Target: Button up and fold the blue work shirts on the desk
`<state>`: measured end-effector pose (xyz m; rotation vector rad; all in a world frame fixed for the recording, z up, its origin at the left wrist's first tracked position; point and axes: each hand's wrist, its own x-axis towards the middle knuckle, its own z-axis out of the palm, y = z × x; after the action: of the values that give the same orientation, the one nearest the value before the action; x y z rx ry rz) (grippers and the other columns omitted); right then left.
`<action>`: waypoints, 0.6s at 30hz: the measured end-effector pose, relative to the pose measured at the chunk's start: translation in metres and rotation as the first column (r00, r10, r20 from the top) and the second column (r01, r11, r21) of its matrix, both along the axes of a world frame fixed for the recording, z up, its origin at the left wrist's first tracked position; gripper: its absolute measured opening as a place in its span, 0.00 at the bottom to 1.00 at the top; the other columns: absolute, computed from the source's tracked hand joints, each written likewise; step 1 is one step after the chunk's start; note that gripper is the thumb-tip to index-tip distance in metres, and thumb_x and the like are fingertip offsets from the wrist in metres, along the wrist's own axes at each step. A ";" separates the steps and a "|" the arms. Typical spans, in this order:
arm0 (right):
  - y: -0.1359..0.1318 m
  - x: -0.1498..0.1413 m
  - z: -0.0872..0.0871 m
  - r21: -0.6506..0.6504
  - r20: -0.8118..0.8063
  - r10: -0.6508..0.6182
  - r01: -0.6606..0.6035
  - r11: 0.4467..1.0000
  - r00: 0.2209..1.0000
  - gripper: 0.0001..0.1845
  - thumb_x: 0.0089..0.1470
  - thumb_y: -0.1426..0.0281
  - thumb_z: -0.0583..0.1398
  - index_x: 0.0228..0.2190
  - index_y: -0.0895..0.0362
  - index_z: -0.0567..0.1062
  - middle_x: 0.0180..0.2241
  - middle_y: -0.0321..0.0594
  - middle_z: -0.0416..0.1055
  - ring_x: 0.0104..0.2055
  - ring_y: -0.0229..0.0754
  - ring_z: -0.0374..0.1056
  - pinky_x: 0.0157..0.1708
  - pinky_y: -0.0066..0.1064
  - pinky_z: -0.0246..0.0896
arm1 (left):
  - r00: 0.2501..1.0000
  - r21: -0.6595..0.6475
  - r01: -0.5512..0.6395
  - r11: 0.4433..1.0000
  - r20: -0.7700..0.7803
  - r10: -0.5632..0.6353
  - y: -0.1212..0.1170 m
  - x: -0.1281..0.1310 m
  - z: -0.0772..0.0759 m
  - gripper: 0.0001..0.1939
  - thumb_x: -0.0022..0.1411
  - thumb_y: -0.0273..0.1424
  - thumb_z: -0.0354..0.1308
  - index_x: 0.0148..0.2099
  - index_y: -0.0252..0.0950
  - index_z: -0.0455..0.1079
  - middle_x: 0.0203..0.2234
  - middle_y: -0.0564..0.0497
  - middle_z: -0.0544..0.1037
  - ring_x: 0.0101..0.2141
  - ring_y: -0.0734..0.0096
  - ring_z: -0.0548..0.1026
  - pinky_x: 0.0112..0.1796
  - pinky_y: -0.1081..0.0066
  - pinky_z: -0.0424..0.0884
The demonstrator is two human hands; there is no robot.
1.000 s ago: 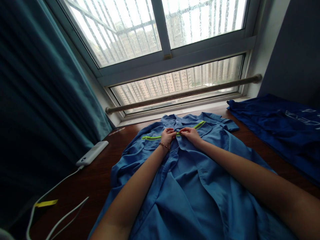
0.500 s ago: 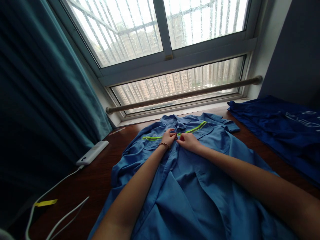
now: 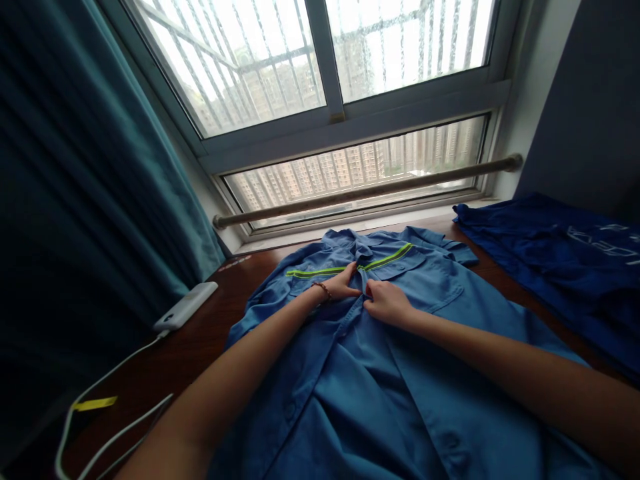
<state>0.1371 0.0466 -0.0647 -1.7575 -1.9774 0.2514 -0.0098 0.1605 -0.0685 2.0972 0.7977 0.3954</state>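
A light blue work shirt (image 3: 310,373) with yellow-green chest stripes lies spread, collar away from me, its front partly parted lower down. My left hand (image 3: 343,283), with a beaded bracelet at the wrist, rests on the front edge just below the stripe. Its thumb and forefinger are spread apart, touching the cloth. Close beside it on the right, my right hand (image 3: 387,302) is closed, pinching the shirt's front edge between thumb and curled fingers. Whatever button lies at the fingertips is hidden. A button shows on the lower left panel.
A white power bank (image 3: 186,307) with a white cable (image 3: 113,369) lies on the dark wooden surface (image 3: 200,347) at left. Darker blue cloth (image 3: 545,260) with white lettering lies at right. A curtain (image 3: 100,133) hangs at left; a metal rail (image 3: 370,193) crosses the window.
Both hands have moved slightly down the shirt front, towards me. My left thumb and forefinger have spread apart. The lower front panels have shifted and lie more parted.
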 end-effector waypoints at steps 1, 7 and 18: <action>0.005 0.003 0.000 -0.012 -0.048 -0.001 0.000 1.000 0.999 0.08 0.42 0.71 0.54 0.27 0.59 0.70 0.28 0.41 0.70 0.32 0.42 0.65 0.26 0.27 0.50 | 0.999 0.031 0.009 0.999 -0.054 -0.008 -0.006 -0.001 0.003 0.52 0.37 0.30 0.66 0.61 0.29 0.44 0.58 0.33 0.51 0.57 0.49 0.51 0.56 0.56 0.49; 0.028 0.020 -0.001 -0.209 -0.520 -0.087 -0.028 0.978 0.849 0.04 0.36 0.76 0.56 0.16 0.60 0.70 0.16 0.36 0.64 0.23 0.37 0.61 0.22 0.25 0.50 | 0.972 0.389 -0.147 0.909 -0.113 0.206 -0.045 0.003 0.005 0.44 0.43 0.35 0.64 0.58 0.26 0.48 0.53 0.33 0.56 0.54 0.51 0.57 0.53 0.56 0.55; 0.023 0.012 -0.002 -0.099 -0.905 0.026 -0.270 0.958 0.425 0.06 0.39 0.78 0.57 0.26 0.59 0.70 0.26 0.38 0.73 0.29 0.38 0.69 0.24 0.23 0.62 | 0.949 0.521 -0.269 0.810 0.001 0.314 -0.081 0.000 0.000 0.07 0.52 0.32 0.56 0.26 0.35 0.63 0.23 0.51 0.67 0.25 0.69 0.66 0.28 0.71 0.62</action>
<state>0.1487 0.0691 -0.0664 -1.0936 -1.2660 1.2592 -0.0101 0.0790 -0.0682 2.5025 1.1760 0.7623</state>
